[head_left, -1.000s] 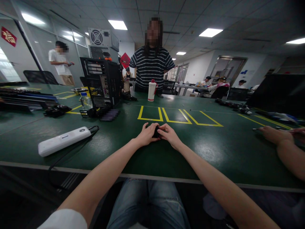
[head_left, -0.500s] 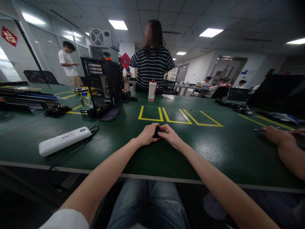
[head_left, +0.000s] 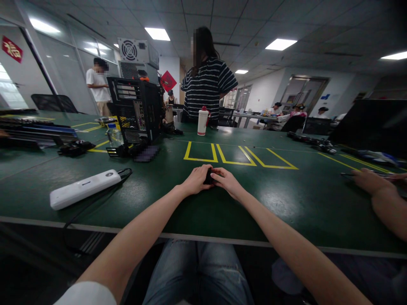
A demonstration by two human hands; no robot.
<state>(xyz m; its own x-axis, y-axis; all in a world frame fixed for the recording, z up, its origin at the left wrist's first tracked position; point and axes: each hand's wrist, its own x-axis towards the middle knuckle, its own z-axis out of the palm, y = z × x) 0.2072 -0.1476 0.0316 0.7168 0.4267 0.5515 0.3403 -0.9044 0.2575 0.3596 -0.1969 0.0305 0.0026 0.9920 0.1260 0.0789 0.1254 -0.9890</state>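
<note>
Between my two hands is a small black object (head_left: 208, 176), mostly covered by fingers, so its kind does not show. My left hand (head_left: 196, 179) is wrapped round its left side and rests low on the green table (head_left: 222, 212). From the right, the fingertips and thumb of my right hand (head_left: 226, 181) pinch its other side. Just beyond both hands, yellow tape outlines (head_left: 201, 160) mark the tabletop.
A white power strip-like device (head_left: 84, 189) with a black cable lies left. Behind it stand an open black computer case (head_left: 135, 110) and a white cup (head_left: 202, 122) with a red lid. Another person's hands (head_left: 372, 181) work at the right. A person in a striped top (head_left: 205, 91) stands opposite.
My hands stay in almost the same place round the black object. The person opposite has turned somewhat, and the person in white at the back left has moved right.
</note>
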